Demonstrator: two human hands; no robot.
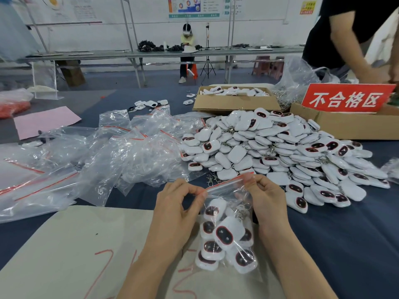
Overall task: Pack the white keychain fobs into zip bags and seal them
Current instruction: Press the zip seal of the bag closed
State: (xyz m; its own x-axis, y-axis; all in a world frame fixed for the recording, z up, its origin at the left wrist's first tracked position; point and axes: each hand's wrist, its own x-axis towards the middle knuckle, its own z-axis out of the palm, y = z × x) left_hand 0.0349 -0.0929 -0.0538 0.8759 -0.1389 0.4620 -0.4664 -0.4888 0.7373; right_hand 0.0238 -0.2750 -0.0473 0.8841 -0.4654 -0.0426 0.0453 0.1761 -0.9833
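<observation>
I hold a clear zip bag upright over the table's near edge; several white keychain fobs with dark oval faces fill its lower part. My left hand pinches the left end of its red zip strip. At the strip's right end my right hand pinches it too. A large heap of loose white fobs lies just beyond and to the right. Empty zip bags lie crumpled in a pile to the left.
A beige card with red marks lies under my forearms. Behind the heap stand a cardboard box of fobs and another box with a red sign. A person in black leans in at the right. Pink paper lies far left.
</observation>
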